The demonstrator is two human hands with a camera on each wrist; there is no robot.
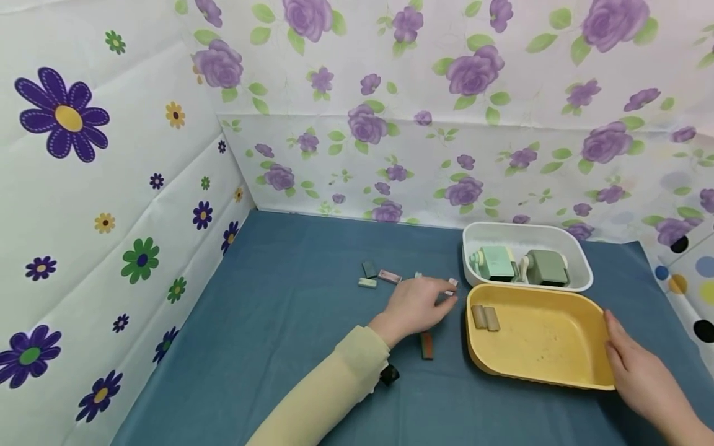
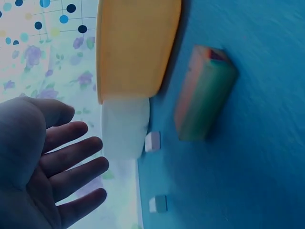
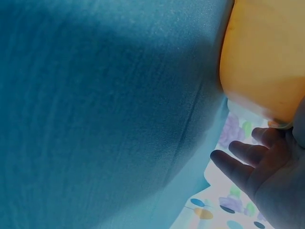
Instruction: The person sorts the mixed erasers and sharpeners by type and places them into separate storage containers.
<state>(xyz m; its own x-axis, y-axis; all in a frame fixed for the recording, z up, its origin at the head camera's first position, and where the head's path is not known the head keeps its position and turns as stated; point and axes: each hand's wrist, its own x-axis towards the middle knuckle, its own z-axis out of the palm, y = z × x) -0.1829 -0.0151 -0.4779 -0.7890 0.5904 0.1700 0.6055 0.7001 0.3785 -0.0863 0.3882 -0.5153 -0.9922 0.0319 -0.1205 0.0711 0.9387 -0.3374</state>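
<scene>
My left hand [image 1: 415, 303] hovers over the cloth with its fingers apart and nothing visible in them. In the left wrist view the same hand [image 2: 52, 157] shows a bare palm and loosely bent fingers. Near its fingertips in the head view lies a small pale pink block [image 1: 453, 283]. An orange-brown and green block [image 1: 426, 345] lies below the hand. My right hand [image 1: 641, 365] holds the right end of a yellow tray [image 1: 546, 365]; its thumb is mostly hidden in the right wrist view. Two tan blocks [image 1: 485, 318] lie inside the tray's left end.
Behind the yellow tray stands a white tray [image 1: 582, 272] with a mint-green item [image 1: 496, 263] and a grey-green one [image 1: 546, 267]. Left of my left hand lie a dark green block [image 1: 369, 269], a pink block [image 1: 389, 276] and a cream block [image 1: 367, 283].
</scene>
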